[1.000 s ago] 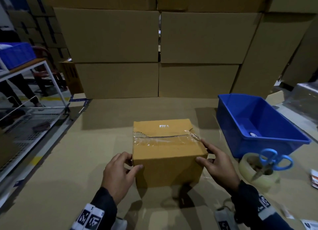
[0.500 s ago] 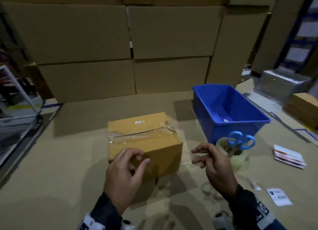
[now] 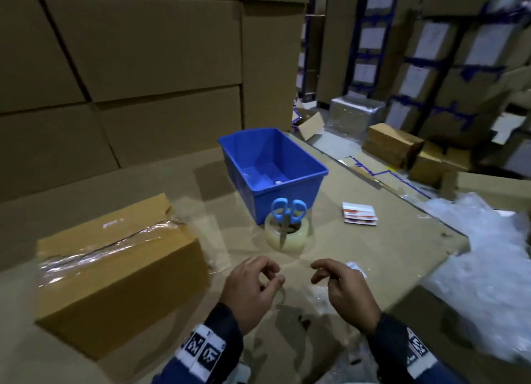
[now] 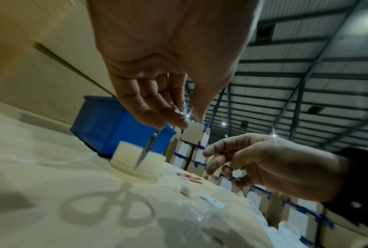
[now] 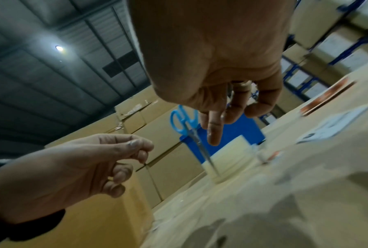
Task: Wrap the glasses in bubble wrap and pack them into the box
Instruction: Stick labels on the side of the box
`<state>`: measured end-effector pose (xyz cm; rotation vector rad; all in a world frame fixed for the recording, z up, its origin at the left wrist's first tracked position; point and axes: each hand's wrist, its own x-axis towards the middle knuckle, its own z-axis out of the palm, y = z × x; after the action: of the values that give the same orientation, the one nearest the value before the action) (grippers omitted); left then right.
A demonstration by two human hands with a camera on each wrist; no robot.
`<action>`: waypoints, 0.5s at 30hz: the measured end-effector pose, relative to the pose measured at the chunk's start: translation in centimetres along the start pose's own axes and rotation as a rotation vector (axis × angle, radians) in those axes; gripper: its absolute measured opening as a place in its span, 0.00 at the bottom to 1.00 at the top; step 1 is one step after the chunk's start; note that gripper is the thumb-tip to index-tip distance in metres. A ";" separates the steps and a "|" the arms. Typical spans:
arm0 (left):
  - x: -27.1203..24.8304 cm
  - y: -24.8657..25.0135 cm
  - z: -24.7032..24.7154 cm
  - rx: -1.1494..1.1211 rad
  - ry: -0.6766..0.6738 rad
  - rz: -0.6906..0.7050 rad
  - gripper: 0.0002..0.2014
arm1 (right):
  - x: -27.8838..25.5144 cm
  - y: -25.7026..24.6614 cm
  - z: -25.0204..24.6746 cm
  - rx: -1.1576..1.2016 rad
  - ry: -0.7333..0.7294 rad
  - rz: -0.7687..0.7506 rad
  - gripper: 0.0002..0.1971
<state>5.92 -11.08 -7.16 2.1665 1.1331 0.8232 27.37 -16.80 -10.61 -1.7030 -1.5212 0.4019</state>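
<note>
Fronting the person is a cardboard-covered table (image 3: 388,240), matt and flat, backed by a wall of large plain cartons (image 3: 143,67). On its left part sits the box (image 3: 115,268), a small corrugated carton with its flaps down and glossy, wrinkled clear tape across the top seam; it appears already sealed, so any glasses packed would be inside and out of view. Judged from this, it should handle as a light but fragile load, stiff at the edges and slick where taped; the sound hold is with both palms on opposite bare cardboard sides, low down, not on the tape.

A crumpled heap of bubble wrap (image 3: 488,268) lies at the table's right edge, soft, translucent and springy. Behind centre stands a blue bin (image 3: 287,199), rigid smooth plastic, rectangular, nearly empty. Just in front of it, a roll of clear tape (image 3: 287,238) lies flat, with blue-handled scissors (image 3: 287,214) standing point-down in its core. A small stack of printed cards (image 3: 360,217) lies to the right, well apart from the box.

The left hand (image 3: 250,286) hovers over the table with fingers loosely curled, thumb near forefinger; no object is discernible between them. The right hand (image 3: 344,289) is likewise loosely curled and holding nothing visible. Neither touches the box.
</note>
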 end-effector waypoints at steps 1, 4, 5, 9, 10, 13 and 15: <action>0.5 0.3 1.0 0.014 -0.043 -0.011 0.06 | 0.0 1.0 -0.8 -0.031 0.009 0.057 0.25; 2.1 1.5 4.0 0.052 -0.165 -0.015 0.09 | 0.2 3.2 -3.2 -0.144 0.049 0.130 0.16; 2.7 1.8 5.0 0.067 -0.197 -0.011 0.09 | 0.4 3.8 -3.8 -0.185 0.068 0.139 0.13; 4.8 2.7 8.8 0.106 -0.277 -0.028 0.08 | 1.8 6.4 -5.0 -0.301 0.052 0.174 0.11; 5.2 2.9 9.7 0.121 -0.294 -0.032 0.09 | 2.3 7.1 -4.9 -0.335 0.025 0.176 0.12; 6.5 3.4 11.8 0.184 -0.342 -0.043 0.15 | 3.3 8.5 -4.5 -0.452 -0.143 0.230 0.18; 7.1 3.6 12.7 0.216 -0.362 -0.062 0.16 | 3.8 8.8 -4.3 -0.519 -0.239 0.264 0.21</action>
<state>20.27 -9.17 -11.17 2.3190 1.1326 0.2727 37.25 -14.37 -13.35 -2.3464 -1.6740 0.3772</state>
